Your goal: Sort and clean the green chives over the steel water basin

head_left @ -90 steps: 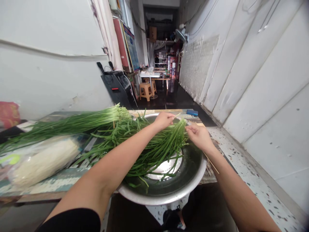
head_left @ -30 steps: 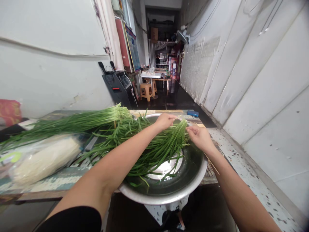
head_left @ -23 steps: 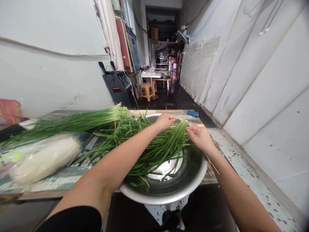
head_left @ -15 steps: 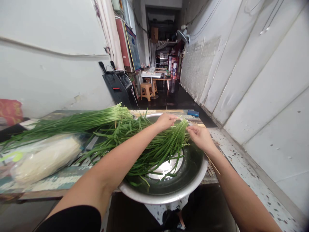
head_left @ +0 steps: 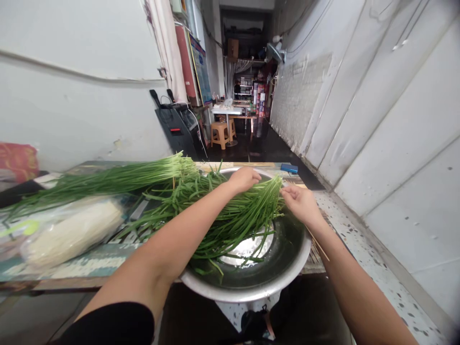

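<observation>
Long garlic chives (head_left: 233, 220) lie heaped in a wide steel basin (head_left: 247, 293), pale cut ends pointing right. My left hand (head_left: 245, 180) is over the far side of the heap, fingers closed; what they hold, if anything, is hidden. My right hand (head_left: 300, 201) is at the basin's right rim, thumb and fingertips pinched beside the chives' pale ends. Whatever is in that pinch is too small to make out. Below my right wrist, thin wooden sticks (head_left: 319, 247) jut out beside the basin.
Another bundle of garlic chives (head_left: 125, 179) lies left on the worn table (head_left: 104, 261). In front of it rests a clear bag with a pale filling (head_left: 75, 230). A blue box (head_left: 289, 168) sits near the far right corner. Stools (head_left: 219, 134) stand farther back.
My left hand has drawn slightly back to the left, and the pale stalk at its fingertips no longer shows. My right hand stays by the chive ends. The view has shifted slightly.
</observation>
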The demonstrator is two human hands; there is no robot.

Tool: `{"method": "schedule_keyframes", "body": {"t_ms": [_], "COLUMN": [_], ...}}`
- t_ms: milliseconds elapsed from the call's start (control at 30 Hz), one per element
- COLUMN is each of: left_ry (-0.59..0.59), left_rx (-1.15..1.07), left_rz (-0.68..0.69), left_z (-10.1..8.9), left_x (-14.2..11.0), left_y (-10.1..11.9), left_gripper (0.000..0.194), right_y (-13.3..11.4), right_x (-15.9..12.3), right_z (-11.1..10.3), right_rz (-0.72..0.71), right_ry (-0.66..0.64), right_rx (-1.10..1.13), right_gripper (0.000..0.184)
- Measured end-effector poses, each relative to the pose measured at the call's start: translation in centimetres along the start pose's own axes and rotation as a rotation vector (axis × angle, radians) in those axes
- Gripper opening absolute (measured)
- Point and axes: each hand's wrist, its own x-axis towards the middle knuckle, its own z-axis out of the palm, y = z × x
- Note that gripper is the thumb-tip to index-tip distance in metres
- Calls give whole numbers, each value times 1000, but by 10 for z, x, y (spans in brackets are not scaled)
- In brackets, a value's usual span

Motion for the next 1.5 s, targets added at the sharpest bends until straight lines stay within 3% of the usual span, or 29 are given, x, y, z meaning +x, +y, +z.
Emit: {"method": "schedule_keyframes", "body": {"t_ms": [133,367,633,767,933,1200,1500], "left_ry": [-110,-131,127,128,129,182,195], "left_rx": [-38,-104,-184,-217,-257,-330,-400], "left_rz": [-60,-134,-227,-166,-63,-152,-156], "left_z": [12,14,9,9,10,13,17], "left_x": [2,3,2,2,3,1,3], "left_y": [-9,-9,2,5,9,13,14], "left_gripper": [14,16,21,31,24,23,25], "right_y": [-3,-2,5,4,5,7,3], "right_x": [-2,-2,1,1,1,1,0], "right_z": [-2,-1,2,2,2,3,1], "right_rz": [-43,-46,2,10,7,-20,-29], "right_ry": [-56,-71,-41,-29,-30,-35,-37], "right_rx": [-47,-36,3,5,13,26,39], "right_gripper": [25,22,19,19,21,22,24]}}
